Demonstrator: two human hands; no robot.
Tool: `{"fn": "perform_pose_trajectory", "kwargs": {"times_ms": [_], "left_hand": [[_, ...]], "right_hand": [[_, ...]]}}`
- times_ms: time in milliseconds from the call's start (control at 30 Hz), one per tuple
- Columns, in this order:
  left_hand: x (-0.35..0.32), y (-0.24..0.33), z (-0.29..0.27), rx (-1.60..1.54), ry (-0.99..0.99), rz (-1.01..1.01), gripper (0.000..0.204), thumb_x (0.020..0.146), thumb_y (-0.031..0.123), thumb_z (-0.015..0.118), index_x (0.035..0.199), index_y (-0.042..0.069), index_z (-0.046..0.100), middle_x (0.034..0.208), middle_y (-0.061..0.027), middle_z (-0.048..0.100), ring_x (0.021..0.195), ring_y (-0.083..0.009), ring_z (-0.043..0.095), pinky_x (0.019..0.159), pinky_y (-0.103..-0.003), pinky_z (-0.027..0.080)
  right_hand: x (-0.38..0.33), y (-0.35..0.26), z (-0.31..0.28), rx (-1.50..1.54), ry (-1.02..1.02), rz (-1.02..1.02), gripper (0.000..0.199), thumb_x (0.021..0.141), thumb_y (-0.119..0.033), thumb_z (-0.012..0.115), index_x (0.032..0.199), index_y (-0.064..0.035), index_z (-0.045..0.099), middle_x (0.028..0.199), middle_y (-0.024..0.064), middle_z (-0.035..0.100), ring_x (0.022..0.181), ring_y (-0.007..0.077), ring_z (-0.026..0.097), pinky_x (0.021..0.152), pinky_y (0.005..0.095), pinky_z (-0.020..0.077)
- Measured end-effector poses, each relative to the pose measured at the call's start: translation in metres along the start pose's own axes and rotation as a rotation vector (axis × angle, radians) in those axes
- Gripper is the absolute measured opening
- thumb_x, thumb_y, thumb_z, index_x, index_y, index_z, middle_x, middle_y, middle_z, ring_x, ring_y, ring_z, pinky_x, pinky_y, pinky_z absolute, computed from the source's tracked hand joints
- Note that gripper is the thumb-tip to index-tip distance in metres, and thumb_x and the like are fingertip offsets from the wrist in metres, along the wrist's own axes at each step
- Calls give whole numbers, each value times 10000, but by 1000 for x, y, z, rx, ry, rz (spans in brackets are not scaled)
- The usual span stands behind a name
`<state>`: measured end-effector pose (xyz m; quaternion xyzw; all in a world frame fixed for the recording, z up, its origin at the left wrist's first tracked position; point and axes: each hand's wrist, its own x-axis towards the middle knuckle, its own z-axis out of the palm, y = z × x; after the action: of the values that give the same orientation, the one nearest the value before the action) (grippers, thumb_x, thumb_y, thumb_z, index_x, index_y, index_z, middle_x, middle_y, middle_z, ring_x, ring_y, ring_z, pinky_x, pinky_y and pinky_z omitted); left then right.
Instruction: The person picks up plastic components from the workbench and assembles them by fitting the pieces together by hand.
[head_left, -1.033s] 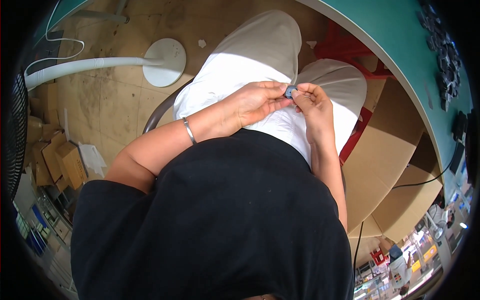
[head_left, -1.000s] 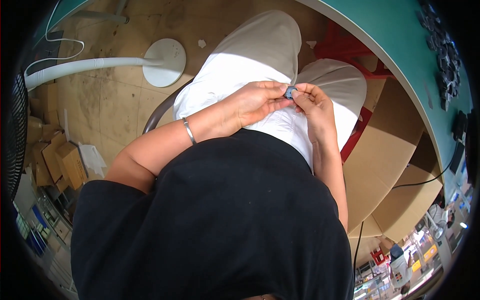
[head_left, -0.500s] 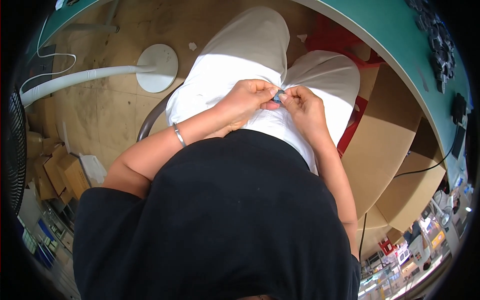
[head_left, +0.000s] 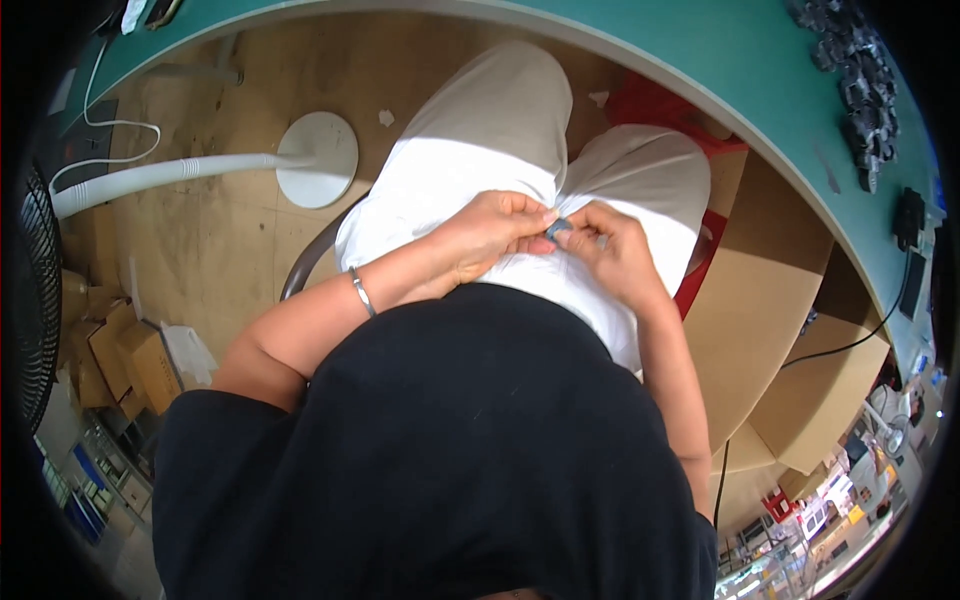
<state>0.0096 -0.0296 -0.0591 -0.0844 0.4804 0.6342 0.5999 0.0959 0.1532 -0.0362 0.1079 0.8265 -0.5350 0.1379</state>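
Note:
Just above my lap, a small blue-grey part (head_left: 558, 230) is pinched between the fingertips of both hands; its exact kind is too small to make out. My left hand (head_left: 507, 222) grips it from the left, thumb and fingers drawn together. From the other side my right hand (head_left: 612, 245) closes on it with thumb and forefinger, covering much of its surface. Both hands are close together over my white trousers (head_left: 450, 170).
A green table (head_left: 600, 35) curves across the front and right, bearing a pile of dark parts (head_left: 862, 95). An open cardboard box (head_left: 740, 320) stands at my right. On the left are a white stand base (head_left: 317, 160), a black fan (head_left: 38, 300) and several cartons (head_left: 140, 360).
The whole view has shifted, so hands and lap appear lower and more of the table shows. My right fingers have curled further over the small part, which both hands still pinch.

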Motion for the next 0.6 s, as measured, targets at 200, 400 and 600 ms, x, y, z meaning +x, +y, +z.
{"fn": "perform_pose_trajectory", "kwargs": {"times_ms": [200, 400, 600], "left_hand": [[-3, 6, 2, -62, -35, 10, 234, 977, 215, 583, 1026, -13, 611, 990, -80, 632, 888, -110, 616, 837, -226, 526], [-5, 16, 20, 39, -106, 2, 429, 1024, 301, 472, 1252, -62, 477, 1122, -199, 629, 993, -199, 627, 933, -309, 509], [-25, 41, 25, 243, -209, 162, 345, 1030, 241, 460, 1249, -22, 504, 1102, -150, 641, 940, -157, 606, 831, -309, 511]], "right_hand": [[-6, -18, 1, 103, 87, -43, 145, 819, -54, 724, 932, 16, 667, 845, 75, 636, 749, 149, 557, 717, 274, 465], [-35, -39, -31, -155, 429, -252, 113, 833, 35, 631, 938, 27, 593, 860, 89, 607, 765, 161, 558, 717, 286, 466], [-122, -25, -154, -240, 1458, 13, 148, 886, -108, 666, 934, 12, 594, 882, 70, 587, 842, 165, 555, 777, 318, 459]]}}
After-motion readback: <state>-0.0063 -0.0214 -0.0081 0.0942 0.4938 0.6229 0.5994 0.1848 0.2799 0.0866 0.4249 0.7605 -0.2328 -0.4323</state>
